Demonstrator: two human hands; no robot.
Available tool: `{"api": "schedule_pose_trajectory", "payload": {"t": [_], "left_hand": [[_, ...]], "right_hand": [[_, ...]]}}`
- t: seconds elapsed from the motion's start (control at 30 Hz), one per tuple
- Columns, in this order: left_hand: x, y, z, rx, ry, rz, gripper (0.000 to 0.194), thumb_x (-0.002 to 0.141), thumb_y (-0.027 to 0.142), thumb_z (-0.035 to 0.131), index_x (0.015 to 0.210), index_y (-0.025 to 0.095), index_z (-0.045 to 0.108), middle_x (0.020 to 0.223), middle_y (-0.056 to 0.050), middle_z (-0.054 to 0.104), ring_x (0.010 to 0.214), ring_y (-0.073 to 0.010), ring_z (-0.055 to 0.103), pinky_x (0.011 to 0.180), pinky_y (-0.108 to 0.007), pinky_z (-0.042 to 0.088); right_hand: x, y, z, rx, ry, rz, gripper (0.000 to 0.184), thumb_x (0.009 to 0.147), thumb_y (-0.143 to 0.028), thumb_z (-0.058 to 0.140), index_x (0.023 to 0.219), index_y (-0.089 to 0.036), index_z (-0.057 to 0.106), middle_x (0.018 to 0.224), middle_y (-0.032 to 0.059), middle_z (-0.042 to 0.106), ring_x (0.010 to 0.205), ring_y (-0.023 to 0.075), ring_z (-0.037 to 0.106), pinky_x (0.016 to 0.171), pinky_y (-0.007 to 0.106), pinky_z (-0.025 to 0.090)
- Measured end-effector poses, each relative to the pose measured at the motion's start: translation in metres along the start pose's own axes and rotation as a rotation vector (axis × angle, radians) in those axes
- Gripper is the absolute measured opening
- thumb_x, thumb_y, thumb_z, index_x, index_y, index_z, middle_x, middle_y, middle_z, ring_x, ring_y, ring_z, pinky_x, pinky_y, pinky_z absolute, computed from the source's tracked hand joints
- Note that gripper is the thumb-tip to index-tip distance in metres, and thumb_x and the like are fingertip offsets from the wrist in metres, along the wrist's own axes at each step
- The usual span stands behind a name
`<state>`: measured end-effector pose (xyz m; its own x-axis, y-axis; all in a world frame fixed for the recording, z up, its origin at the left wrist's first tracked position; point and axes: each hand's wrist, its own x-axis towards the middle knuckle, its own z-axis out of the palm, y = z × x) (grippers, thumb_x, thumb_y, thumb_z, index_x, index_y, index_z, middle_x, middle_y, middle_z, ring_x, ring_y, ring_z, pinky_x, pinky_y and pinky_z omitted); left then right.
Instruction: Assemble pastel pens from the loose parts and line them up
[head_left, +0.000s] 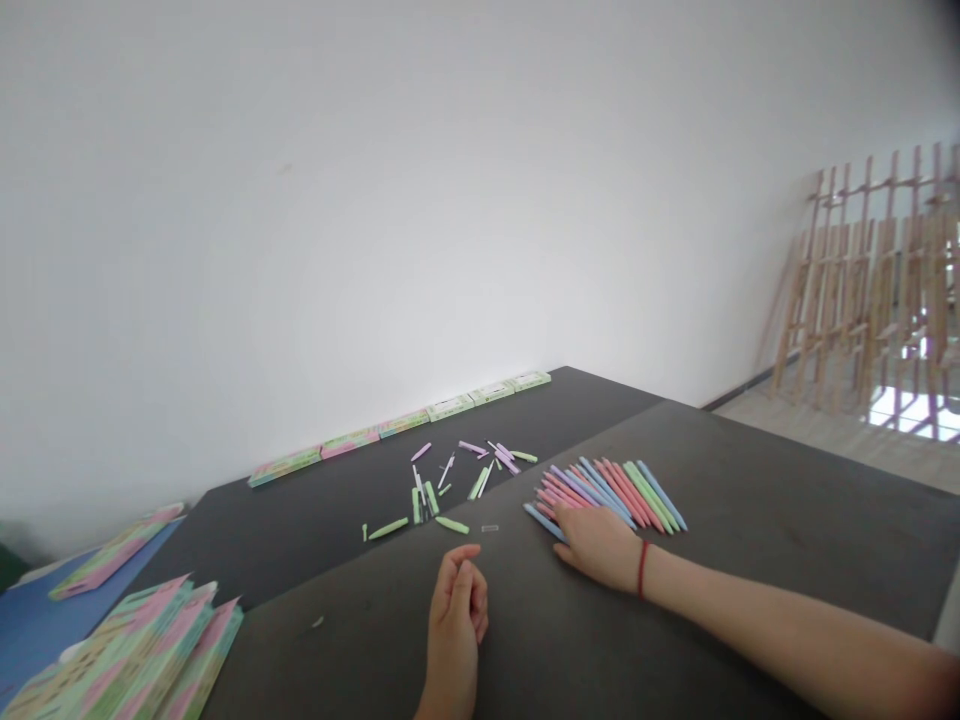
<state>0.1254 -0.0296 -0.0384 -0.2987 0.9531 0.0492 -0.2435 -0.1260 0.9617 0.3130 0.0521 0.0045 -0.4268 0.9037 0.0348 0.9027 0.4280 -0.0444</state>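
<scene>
My right hand point(596, 545), with a red cord at the wrist, rests at the near left end of a row of pastel pens point(619, 490). Its thumb and fingers are around the rear end of the leftmost blue pen point(544, 520), though some fingertips are hidden. Pink, purple, blue and green pens lie side by side just beyond it. My left hand point(459, 610) is closed in a loose curl over the dark tabletop, with nothing visible in it. Ahead of it are a small clear strip point(490, 528) and a green pen barrel point(452, 525).
Loose pen parts point(424, 495) and purple barrels point(506, 458) are scattered mid-table. Flat boxes point(450, 407) line the wall edge. Patterned packs point(142, 650) are stacked at the near left, and another pack point(116, 555) lies on a blue surface. Wooden racks point(877, 290) stand at the far right.
</scene>
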Motion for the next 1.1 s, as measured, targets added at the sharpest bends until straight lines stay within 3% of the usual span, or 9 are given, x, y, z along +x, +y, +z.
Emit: {"api": "schedule_pose_trajectory", "payload": {"t": [0.07,0.17,0.33,0.47,0.73,1.1], "left_hand": [[0.001,-0.002,0.000,-0.004,-0.001,-0.003,0.031,0.081,0.045,0.055,0.098,0.019,0.053,0.052,0.010,0.038,0.039,-0.0042,0.025,0.033,-0.014,0.020],[0.002,-0.004,-0.001,-0.019,-0.008,-0.011,0.033,0.080,0.048,0.055,0.096,0.019,0.053,0.051,0.010,0.038,0.038,-0.0037,0.023,0.033,-0.014,0.020],[0.001,-0.001,0.001,-0.053,-0.028,-0.022,0.034,0.081,0.049,0.055,0.096,0.019,0.054,0.052,0.010,0.037,0.039,-0.0027,0.020,0.034,-0.014,0.018],[0.000,-0.001,0.000,-0.064,-0.037,-0.037,0.034,0.081,0.050,0.054,0.095,0.019,0.054,0.053,0.011,0.036,0.039,-0.0023,0.018,0.034,-0.013,0.017],[0.001,-0.005,-0.001,-0.051,-0.039,-0.066,0.037,0.081,0.052,0.053,0.094,0.018,0.055,0.051,0.011,0.035,0.038,-0.0023,0.016,0.032,-0.013,0.016],[0.001,-0.006,-0.001,-0.047,-0.030,-0.078,0.042,0.078,0.057,0.054,0.093,0.018,0.057,0.049,0.011,0.035,0.037,-0.0021,0.015,0.031,-0.014,0.014]], "right_hand": [[0.016,0.003,-0.006,0.054,0.025,-0.059,0.029,0.086,-0.032,0.048,0.107,-0.013,0.056,0.095,0.0141,0.067,0.090,0.0266,0.064,0.073,0.033,0.045],[0.060,0.008,-0.015,0.101,0.019,-0.077,0.023,0.090,-0.032,0.045,0.100,-0.015,0.058,0.089,0.0088,0.066,0.085,0.0225,0.063,0.076,0.033,0.046],[0.150,0.019,-0.016,0.123,0.010,0.026,0.031,0.090,-0.033,0.052,0.115,-0.014,0.054,0.114,0.0091,0.056,0.097,0.0200,0.057,0.082,0.040,0.049],[0.191,0.025,-0.003,0.153,-0.007,0.111,0.031,0.090,-0.032,0.052,0.117,-0.015,0.053,0.116,0.0092,0.055,0.098,0.0201,0.057,0.082,0.040,0.049],[0.214,0.010,0.029,0.215,-0.038,0.029,0.031,0.090,-0.032,0.051,0.116,-0.016,0.053,0.116,0.0091,0.055,0.097,0.0198,0.057,0.082,0.040,0.049],[0.209,-0.031,0.037,0.225,-0.042,-0.282,0.032,0.090,-0.034,0.051,0.116,-0.016,0.053,0.116,0.0091,0.055,0.097,0.0198,0.057,0.083,0.041,0.049]]}}
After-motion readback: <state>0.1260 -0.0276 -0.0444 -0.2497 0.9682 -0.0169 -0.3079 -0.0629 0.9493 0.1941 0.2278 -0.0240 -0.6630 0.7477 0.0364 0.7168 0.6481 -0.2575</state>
